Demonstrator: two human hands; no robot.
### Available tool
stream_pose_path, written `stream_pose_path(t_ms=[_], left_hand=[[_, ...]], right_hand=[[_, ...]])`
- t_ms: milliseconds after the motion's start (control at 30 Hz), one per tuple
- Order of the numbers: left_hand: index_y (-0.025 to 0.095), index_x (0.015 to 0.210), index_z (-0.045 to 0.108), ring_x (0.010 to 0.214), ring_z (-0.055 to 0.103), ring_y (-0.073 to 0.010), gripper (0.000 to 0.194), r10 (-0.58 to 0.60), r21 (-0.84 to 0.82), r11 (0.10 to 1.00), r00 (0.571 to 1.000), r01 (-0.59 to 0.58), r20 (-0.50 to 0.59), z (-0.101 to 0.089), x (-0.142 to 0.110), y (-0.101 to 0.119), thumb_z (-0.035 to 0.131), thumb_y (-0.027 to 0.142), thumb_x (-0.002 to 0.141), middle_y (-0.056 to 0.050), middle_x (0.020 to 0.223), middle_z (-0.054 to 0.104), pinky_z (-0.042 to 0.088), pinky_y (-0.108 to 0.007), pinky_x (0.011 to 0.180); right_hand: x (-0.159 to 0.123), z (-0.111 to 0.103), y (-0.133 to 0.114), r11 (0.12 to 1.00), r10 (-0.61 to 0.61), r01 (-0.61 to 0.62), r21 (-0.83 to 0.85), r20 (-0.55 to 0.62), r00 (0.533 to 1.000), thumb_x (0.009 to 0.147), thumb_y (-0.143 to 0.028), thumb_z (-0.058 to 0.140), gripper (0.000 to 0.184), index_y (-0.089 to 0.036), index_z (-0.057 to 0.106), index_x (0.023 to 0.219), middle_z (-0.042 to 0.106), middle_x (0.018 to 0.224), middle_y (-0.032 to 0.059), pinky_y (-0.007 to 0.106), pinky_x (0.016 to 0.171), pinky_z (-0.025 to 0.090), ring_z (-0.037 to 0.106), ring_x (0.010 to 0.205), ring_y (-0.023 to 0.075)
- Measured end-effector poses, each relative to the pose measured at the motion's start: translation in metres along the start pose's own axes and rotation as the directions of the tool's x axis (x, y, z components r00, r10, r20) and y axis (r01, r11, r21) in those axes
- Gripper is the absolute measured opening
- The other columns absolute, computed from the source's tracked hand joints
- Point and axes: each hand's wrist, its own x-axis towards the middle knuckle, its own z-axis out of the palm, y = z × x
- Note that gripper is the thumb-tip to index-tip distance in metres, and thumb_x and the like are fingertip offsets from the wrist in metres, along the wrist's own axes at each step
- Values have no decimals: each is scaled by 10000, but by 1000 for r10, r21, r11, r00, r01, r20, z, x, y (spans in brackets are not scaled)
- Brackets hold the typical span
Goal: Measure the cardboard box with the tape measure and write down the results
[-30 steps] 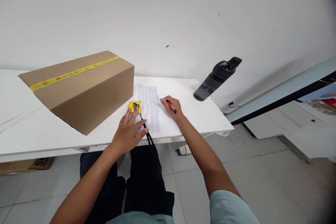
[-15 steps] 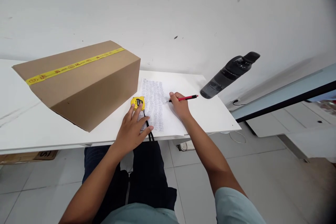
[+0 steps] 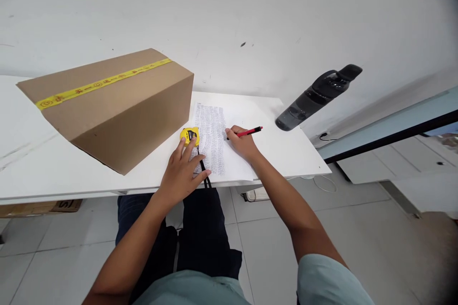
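The tape measure (image 3: 190,137) bore dark label print too small to read; the tape (image 3: 103,83) across the box (image 3: 118,109) showed red smiley faces and characters. Dense handwriting, illegible, covered the left part of the paper (image 3: 211,140). All stood on a white table (image 3: 279,162) against a scuffed white wall (image 3: 222,19), above a grey tiled floor (image 3: 265,248). The box was left of the paper, the bottle (image 3: 315,97) right of it. The left hand (image 3: 182,171), fingers spread, touched the tape measure; the right hand (image 3: 243,143) had its fingers closed on a red and black pen (image 3: 250,131) over the paper.
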Motion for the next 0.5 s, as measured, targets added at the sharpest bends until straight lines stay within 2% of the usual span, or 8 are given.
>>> stream_pose_path(t_ms=[500], left_hand=[[259, 1276, 662, 1590, 137, -398, 433, 14, -15, 1000, 999, -14, -29, 2, 0, -2, 570, 542, 961, -77, 1696, 270, 346, -622, 1210]], right_hand=[[0, 0, 0, 1000, -7, 7, -11, -33, 999, 861, -426, 573, 374, -243, 416, 575, 440, 605, -26, 322, 646, 368, 427, 641, 166]])
